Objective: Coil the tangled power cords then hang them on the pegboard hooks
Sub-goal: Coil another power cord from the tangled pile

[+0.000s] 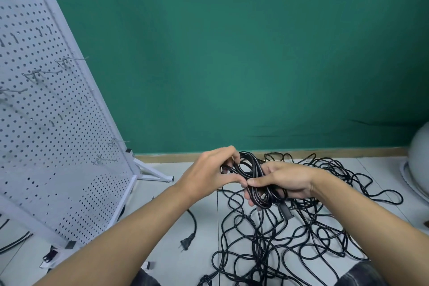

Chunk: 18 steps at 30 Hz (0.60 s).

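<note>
A tangle point(290, 239) of cords sprawls on the floor. Above it both hands clamp one coil point(264, 197) — left hand point(209, 174) pinching its far loops, right hand point(285, 181) curled round the bundle. Coiling looks nearly done; next, carry it left to a free hook point(76, 59) on the pegboard point(58, 146).

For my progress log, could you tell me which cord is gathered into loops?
The black cord held between the left hand and right hand; the other cords lie tangled on the floor.

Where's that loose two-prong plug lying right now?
In the head view, the plug lies on the floor left of centre, between the pegboard foot and the tangled cords.
</note>
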Motion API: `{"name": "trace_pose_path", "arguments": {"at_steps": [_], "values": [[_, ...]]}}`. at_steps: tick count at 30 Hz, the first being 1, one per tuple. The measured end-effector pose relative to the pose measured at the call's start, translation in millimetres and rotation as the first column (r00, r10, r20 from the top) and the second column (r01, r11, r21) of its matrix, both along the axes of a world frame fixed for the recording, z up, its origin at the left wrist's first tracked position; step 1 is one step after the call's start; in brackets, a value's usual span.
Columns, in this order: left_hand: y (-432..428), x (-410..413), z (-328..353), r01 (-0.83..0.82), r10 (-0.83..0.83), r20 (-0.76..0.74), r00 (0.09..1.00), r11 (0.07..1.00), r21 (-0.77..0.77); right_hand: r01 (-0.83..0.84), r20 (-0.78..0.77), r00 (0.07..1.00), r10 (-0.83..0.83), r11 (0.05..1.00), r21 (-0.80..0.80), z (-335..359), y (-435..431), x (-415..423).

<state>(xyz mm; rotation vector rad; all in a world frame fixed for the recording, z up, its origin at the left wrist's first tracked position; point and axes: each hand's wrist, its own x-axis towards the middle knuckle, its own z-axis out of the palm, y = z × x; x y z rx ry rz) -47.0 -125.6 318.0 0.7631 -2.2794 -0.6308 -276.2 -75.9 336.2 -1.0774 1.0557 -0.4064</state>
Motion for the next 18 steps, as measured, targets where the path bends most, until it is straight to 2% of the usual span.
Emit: {"name": "trace_pose_path", "arguments": {"at_steps": [4, 7, 10, 12, 15, 18], "values": [[-1, 0, 1, -0.045, 0.032, 0.071, 0.997, 0.981, 0.19, 0.088, 0.035, 0.996, -0.087, 0.996, -0.022, 2, 0, 4], [-5, 5, -7, -0.066, 0.042, 0.102, 0.994, 0.968, 0.242, 0.152, 0.003, 0.988, -0.152, 0.988, -0.029, 6, 2, 3], [-9, 13, -14, -0.13, 0.118, 0.06, 0.991, 0.95, 0.284, 0.185, -0.036, 0.982, -0.186, 0.982, -0.039, 3, 2, 1], [-10, 13, -11, -0.147, 0.144, 0.027, 0.989, 0.969, 0.196, 0.166, -0.109, 0.979, -0.17, 0.985, -0.044, -3, -1, 0], [-6, 3, -5, -0.088, 0.087, 0.022, 0.996, 0.996, 0.014, 0.072, -0.227, 0.971, -0.075, 0.997, -0.023, -5, -4, 0], [-5, -5, -5, -0.098, 0.099, 0.015, 0.995, 0.993, -0.061, -0.044, -0.294, 0.955, 0.041, 0.999, -0.006, -5, -2, 10]]}}
